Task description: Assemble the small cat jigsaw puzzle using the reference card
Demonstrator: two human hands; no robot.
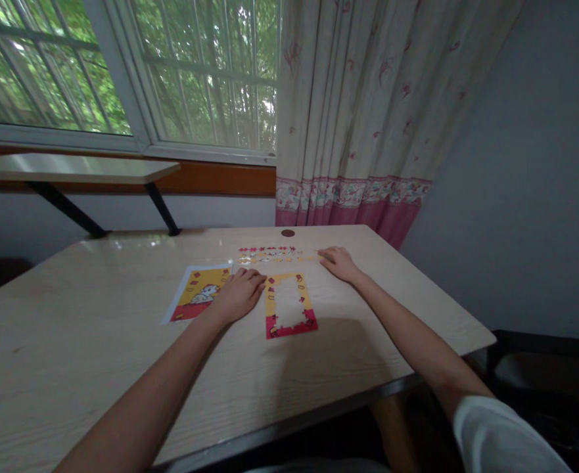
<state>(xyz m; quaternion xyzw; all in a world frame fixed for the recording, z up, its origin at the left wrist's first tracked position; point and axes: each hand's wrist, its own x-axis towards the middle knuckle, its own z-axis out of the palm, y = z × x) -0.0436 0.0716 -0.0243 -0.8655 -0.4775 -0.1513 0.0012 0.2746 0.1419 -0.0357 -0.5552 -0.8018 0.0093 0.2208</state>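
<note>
My left hand (244, 293) rests palm down between a printed picture sheet (183, 304) and a puzzle frame (311, 314). Its fingers are loosely stretched, with the tips at the frame's upper left corner. The sheet shows a white cartoon animal on yellow and red, and the hand covers part of its right side. Yellow and red border pieces form the frame, which has a jagged open middle. Rows of loose puzzle pieces (269, 254) lie beyond it. At their right end, my right hand (337, 263) pinches what looks like a small pale puzzle piece; the fingertips partly hide it.
A light wooden table (96, 368) carries everything, its dark front edge near my body. A raised shelf (77, 169) on black legs stands at the back left. A round brown disc (288, 232) sits near the back edge. Behind are a barred window and a curtain (348, 131).
</note>
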